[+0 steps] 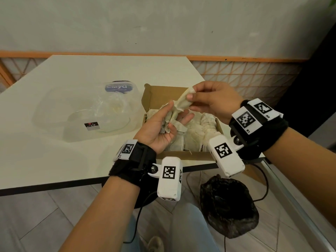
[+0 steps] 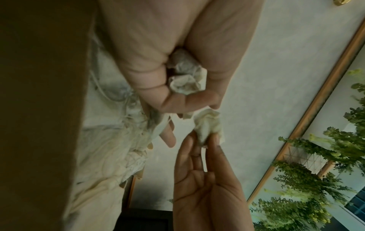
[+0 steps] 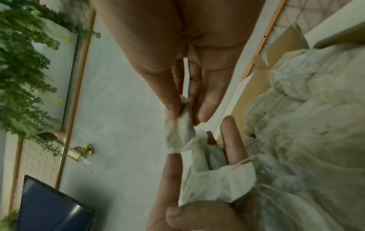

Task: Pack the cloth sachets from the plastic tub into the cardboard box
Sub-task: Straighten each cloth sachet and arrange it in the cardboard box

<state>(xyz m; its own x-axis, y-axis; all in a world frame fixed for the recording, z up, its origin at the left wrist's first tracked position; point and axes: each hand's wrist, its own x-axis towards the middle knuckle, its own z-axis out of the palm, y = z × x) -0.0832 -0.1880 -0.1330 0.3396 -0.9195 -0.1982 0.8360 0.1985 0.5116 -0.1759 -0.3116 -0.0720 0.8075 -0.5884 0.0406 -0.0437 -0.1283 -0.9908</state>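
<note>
Over the open cardboard box (image 1: pixel 163 94) my left hand (image 1: pixel 174 117) lies palm up and holds a bunch of cream cloth sachets (image 1: pixel 169 122), its fingers curled round them (image 2: pixel 185 75). My right hand (image 1: pixel 190 92) pinches the top end of one sachet (image 1: pixel 182 102) between thumb and fingers, its lower end against the bunch. The right wrist view shows that pinch (image 3: pixel 179 129). More sachets (image 1: pixel 198 128) fill the box. Left of the box stands the clear plastic tub (image 1: pixel 54 106), with crumpled clear plastic in it.
The box sits at the near right corner of a pale table (image 1: pixel 72 79), close to its front edge. On the floor below lies a black bag (image 1: pixel 227 206) with cables beside it. A wall with orange lattice runs behind the table.
</note>
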